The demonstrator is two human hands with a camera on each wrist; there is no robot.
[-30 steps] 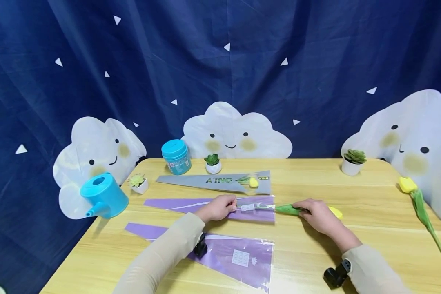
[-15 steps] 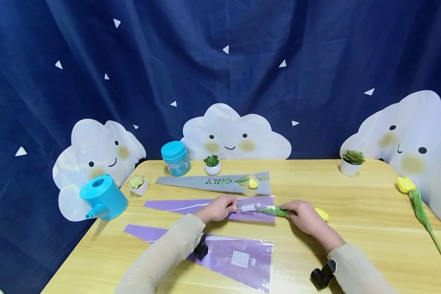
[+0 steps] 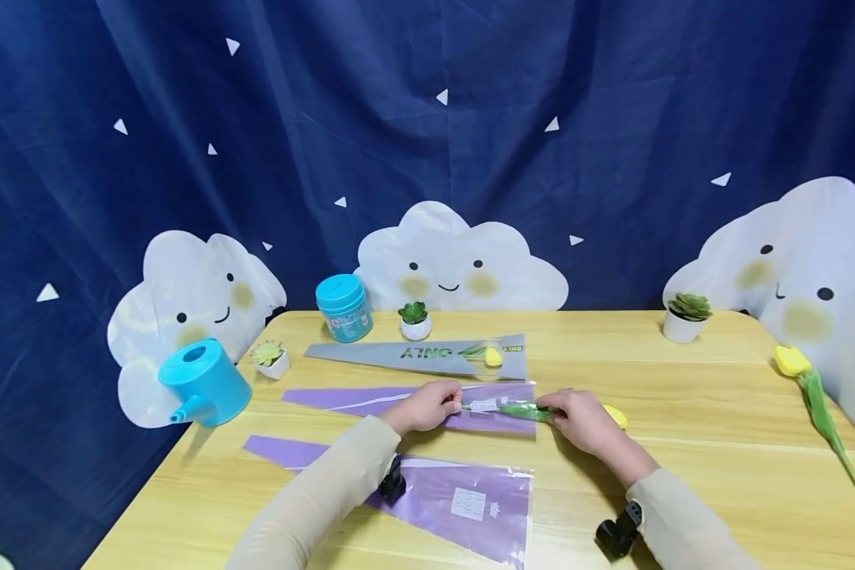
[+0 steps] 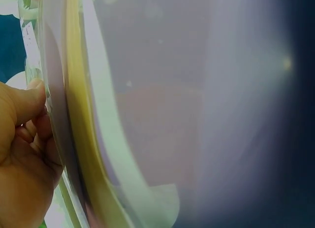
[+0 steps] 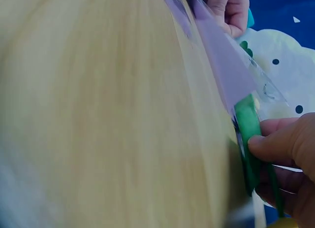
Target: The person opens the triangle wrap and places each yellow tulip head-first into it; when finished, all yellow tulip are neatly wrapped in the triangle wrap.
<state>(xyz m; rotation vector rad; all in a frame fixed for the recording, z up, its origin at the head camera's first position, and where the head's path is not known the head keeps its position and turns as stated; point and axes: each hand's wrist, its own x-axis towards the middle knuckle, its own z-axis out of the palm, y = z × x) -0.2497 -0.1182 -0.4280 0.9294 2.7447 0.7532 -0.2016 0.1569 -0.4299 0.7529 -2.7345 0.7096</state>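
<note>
A purple flower sleeve with a clear front (image 3: pixel 495 423) lies across the middle of the table. My left hand (image 3: pixel 430 405) pinches its upper layer between thumb and curled fingers, as the left wrist view also shows. A yellow artificial tulip (image 3: pixel 616 416) lies with its stem inside the sleeve and its bloom outside, to the right. Beside the sleeve's wide mouth, my right hand (image 3: pixel 586 423) grips the tulip by its green leaves (image 5: pixel 248 122). The leaf ends reach into the mouth. The stem's lower end is hidden behind my left hand.
Another purple sleeve (image 3: pixel 499 526) lies nearer, partly under my left forearm. Behind is a grey sleeve (image 3: pixel 370 354) with a tulip in it. A second tulip (image 3: pixel 819 408) lies far right. A watering can (image 3: pixel 210 388), blue tub (image 3: pixel 345 313) and small potted succulents (image 3: pixel 416 324) stand around.
My right hand has moved left with the tulip, and its leaves now reach into the sleeve's mouth. My left hand has kept its pinch on the sleeve in the same place.
</note>
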